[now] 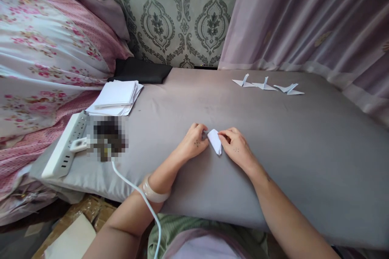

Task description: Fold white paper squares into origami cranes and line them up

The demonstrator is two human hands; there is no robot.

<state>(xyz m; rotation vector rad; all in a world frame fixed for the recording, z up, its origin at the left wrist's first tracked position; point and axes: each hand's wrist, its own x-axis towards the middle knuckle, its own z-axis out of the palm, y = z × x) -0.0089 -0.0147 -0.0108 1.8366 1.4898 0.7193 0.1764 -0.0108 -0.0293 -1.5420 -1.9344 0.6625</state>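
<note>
A small folded piece of white paper (215,142) stands out against the grey cloth in front of me, narrow and slanting, with layered edges at its lower end. My right hand (237,145) pinches its right edge between thumb and fingers. On the other side, my left hand (194,141) is curved close to the paper's left edge, with a gap between its thumb and forefinger. Whether the left thumb touches the paper I cannot tell. Farther back on the right stand three folded paper birds, a left one (244,81), a middle one (265,85) and a right one (289,88).
A stack of white paper (117,95) lies at the back left, before a black flat case (141,71). A white power strip (65,145) sits at the left edge. A white cable (133,186) crosses over my left forearm. Purple curtains (288,20) hang behind the grey-covered surface (319,162).
</note>
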